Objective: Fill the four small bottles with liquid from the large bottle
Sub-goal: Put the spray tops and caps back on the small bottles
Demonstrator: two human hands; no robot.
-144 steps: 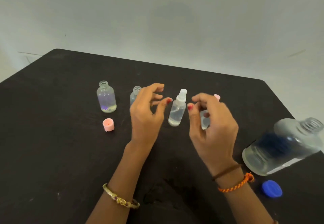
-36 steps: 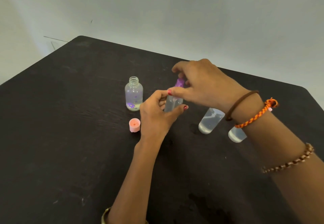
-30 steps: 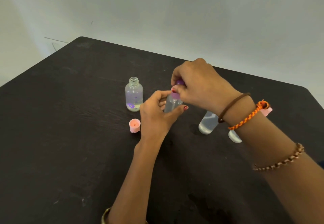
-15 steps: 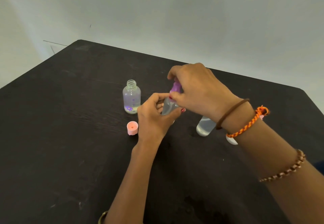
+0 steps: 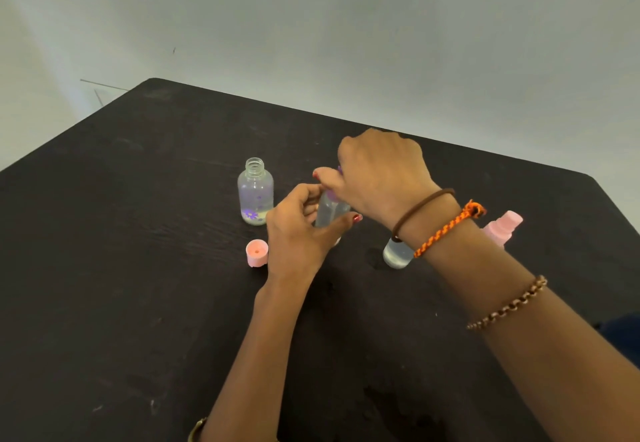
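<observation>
The left hand (image 5: 294, 230) wraps the body of a small clear bottle (image 5: 329, 211) standing mid-table, while the right hand (image 5: 377, 171) pinches its purple cap (image 5: 332, 194) from above, so the step looks like screwing that cap on. Just left, the flower-printed bottle (image 5: 255, 195) stands open with its pink cap (image 5: 257, 252) beside it; the next move probably calls for capping it

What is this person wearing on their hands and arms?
Both arms are bare, no sleeves. Red nail polish on both hands. Right arm: a brown band, an orange braided thread and a brown bead chain. Left arm: a gold bangle at the frame's bottom edge.
</observation>
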